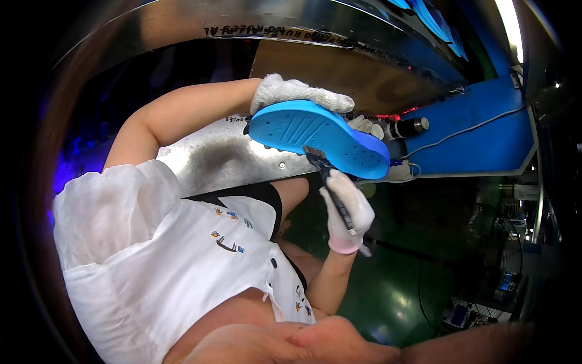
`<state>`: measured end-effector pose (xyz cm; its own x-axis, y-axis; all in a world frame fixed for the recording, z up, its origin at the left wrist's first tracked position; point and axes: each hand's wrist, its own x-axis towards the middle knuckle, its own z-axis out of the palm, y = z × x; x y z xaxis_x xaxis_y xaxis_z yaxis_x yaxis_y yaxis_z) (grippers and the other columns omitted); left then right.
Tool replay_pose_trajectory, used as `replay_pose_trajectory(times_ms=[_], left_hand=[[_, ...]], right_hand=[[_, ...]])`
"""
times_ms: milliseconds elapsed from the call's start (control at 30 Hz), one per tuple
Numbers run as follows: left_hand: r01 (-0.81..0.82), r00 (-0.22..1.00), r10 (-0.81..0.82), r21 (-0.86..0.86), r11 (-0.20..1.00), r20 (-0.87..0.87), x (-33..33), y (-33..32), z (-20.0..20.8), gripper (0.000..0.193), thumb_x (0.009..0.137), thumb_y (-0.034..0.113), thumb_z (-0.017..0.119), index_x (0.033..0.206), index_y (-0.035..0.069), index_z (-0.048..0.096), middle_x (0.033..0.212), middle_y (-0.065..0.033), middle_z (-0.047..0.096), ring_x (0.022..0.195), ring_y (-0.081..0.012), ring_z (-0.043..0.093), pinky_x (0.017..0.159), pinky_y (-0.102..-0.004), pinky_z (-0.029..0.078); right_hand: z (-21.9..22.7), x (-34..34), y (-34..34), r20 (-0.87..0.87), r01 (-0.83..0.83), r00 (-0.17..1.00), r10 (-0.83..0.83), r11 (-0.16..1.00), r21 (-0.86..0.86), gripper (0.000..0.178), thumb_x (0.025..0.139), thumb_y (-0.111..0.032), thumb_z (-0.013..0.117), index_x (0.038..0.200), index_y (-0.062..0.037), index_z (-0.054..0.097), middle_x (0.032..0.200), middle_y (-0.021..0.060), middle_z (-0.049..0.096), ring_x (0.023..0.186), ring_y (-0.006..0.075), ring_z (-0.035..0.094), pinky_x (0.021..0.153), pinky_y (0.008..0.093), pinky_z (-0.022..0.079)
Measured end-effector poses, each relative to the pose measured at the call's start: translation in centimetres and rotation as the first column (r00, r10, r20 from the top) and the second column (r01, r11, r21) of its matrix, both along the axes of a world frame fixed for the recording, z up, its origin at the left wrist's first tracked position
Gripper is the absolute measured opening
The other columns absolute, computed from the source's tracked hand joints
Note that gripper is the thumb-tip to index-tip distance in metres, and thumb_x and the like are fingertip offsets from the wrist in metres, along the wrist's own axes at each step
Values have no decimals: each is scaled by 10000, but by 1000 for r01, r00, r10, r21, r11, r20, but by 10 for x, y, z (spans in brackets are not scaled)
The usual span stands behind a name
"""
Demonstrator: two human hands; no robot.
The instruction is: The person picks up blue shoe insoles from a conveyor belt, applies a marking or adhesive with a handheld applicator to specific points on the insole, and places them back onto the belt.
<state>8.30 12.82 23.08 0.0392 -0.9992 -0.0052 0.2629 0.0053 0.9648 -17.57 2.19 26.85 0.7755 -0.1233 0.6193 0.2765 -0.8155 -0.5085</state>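
A bright blue shoe sole (303, 128) with grooves and small holes in its face hangs over the metal bench. My left hand (297, 92), in a white knitted glove, is closed along its far edge and supports it. My right hand (350, 205), gloved in white with a pink cuff, grips a black-handled brush (339, 209). The brush's bristle end lies at the near edge of the sole, about midway along, and appears to touch it. The sole hides part of the left hand's fingers.
Behind the sole stand a white cup (377, 131) and a dark cylinder with a silvery cap (412, 127). A grey cable (467, 129) crosses the blue panel (485, 145) at right. Below the sole lies a shiny metal bench top (212, 151); a brown board (364, 73) is behind.
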Motion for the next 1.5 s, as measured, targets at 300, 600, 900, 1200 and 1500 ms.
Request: replay_pose_trajectory(times_ms=[300,600,900,1200,1500], left_hand=[[292,856,-185,159,943,-482,3,26,35,686,857,560,636,1301,40,581,1209,-148,652,1007,-245,686,875,-345,565],[-384,759,313,-4,923,-571,-79,16,2,867,909,733,362,1313,-18,518,1197,-222,610,950,-270,654,785,-381,564],[-503,816,291,-368,782,-499,-25,96,140,863,849,782,413,1262,34,538,1188,-212,603,999,-311,652,769,-466,571],[-716,690,724,-125,687,25,-28,70,168,434,891,436,662,1037,30,616,1012,-119,650,769,-167,682,533,-224,569],[-503,-484,73,-345,793,872,17,-27,214,745,898,626,489,1251,-26,561,1389,-227,451,1286,-402,424,1075,-466,360]], right_hand=[[9,-5,-2,-5,-7,1000,7,994,-112,326,631,51,796,930,-18,688,967,150,723,790,255,677,701,307,524],[-14,15,40,305,115,949,-78,988,-103,254,726,9,772,967,-12,692,949,126,701,777,294,641,698,366,504],[-22,-7,33,366,-118,917,-159,768,630,244,849,-28,667,1054,59,569,1025,223,650,847,240,648,773,323,539],[-43,-5,32,118,98,945,-304,609,787,277,775,95,558,1049,62,588,952,141,654,684,126,584,612,232,484],[-51,-18,29,73,101,971,-226,669,737,252,795,67,658,1040,73,599,1011,152,659,914,213,653,846,320,531]])
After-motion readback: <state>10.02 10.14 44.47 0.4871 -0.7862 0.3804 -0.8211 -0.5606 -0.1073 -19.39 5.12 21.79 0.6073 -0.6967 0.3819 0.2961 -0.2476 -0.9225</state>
